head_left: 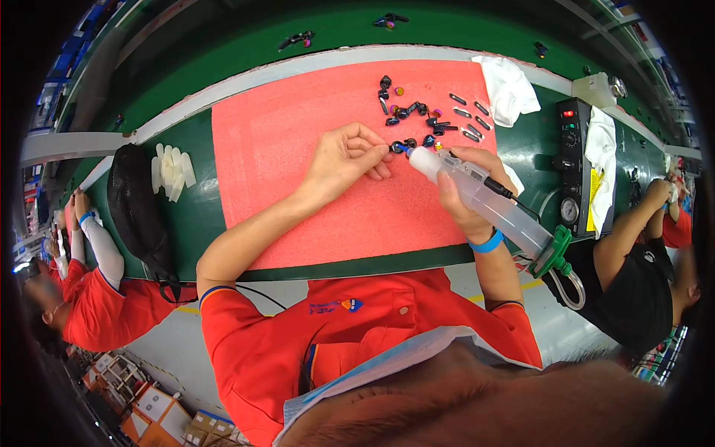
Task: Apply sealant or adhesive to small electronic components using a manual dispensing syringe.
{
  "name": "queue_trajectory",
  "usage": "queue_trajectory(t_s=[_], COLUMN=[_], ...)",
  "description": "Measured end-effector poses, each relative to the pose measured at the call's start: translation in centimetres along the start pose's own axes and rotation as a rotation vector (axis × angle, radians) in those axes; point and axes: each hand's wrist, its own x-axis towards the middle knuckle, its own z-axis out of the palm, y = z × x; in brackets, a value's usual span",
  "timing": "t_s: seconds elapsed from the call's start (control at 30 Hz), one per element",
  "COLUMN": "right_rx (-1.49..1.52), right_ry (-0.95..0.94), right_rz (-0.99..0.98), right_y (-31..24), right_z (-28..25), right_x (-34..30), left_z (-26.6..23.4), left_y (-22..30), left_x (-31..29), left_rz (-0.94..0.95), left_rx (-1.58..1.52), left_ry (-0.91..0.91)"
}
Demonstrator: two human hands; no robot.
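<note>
My left hand (335,160) pinches a small dark earbud-like part (398,147) between thumb and fingertips above the pink foam mat (283,127). My right hand (468,222) is wrapped round a large translucent dispensing syringe (514,220), held at a slant. Its white front end (424,162) points at the small part; whether the tip touches it I cannot tell. A green cap (551,252) with a clear hose closes the syringe's back end. Beyond my hands lie several dark glossy parts (406,112) and several slim dark strips (462,113) on the mat.
White cloth (510,91) lies over the mat's far right corner. Right of it stands a black control box (572,156) with a gauge. A black pouch (134,201) and pale finger-cot-like sleeves (171,171) lie left. Co-workers sit on both sides; a green belt (335,37) runs beyond.
</note>
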Motion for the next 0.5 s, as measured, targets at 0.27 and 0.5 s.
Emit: queue_trajectory(t_s=[0.27,0.5], right_rx=[-0.023,-0.014], right_ry=[-0.033,-0.029], right_rz=[-0.02,-0.023], right_y=[0.01,-0.19], right_z=[0.3,0.48], right_x=[0.08,0.24], left_z=[0.02,0.04], left_y=[-0.21,-0.15], left_x=[-0.03,-0.14], left_rz=[0.029,0.025], left_rx=[0.036,0.031], left_ry=[0.001,0.009])
